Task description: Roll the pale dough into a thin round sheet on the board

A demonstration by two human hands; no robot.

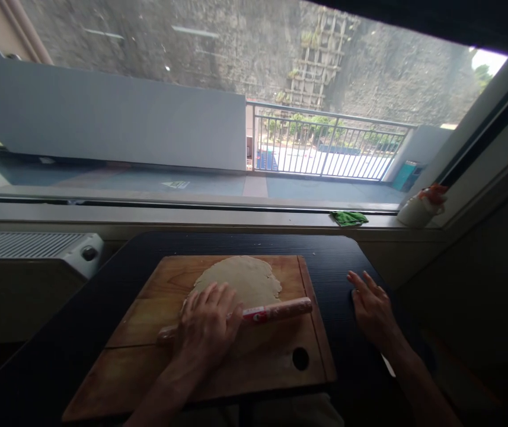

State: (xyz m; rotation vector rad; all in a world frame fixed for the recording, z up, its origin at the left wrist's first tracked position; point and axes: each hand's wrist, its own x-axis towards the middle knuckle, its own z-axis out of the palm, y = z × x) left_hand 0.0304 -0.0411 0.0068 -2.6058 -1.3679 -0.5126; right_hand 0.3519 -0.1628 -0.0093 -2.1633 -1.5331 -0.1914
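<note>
Dough (240,277) lies flat on the far part of the board (262,370), apparently mid-rolling. Left hand (209,320) covers the rolling pin (284,309), grip unclear; right hand (374,311), fingers apart, is off it. An even pass needs both.

Left forearm (160,394) in from the near edge, slanting far and right. Left hand (209,320) palm down, back showing; fingers close together, pointing far, thumb along the right side. Right forearm (422,382) slants far and left from near right. Right hand (373,311) well apart from left, empty, fingers loosely spread, pointing far and left. Both forearms bare.
</note>
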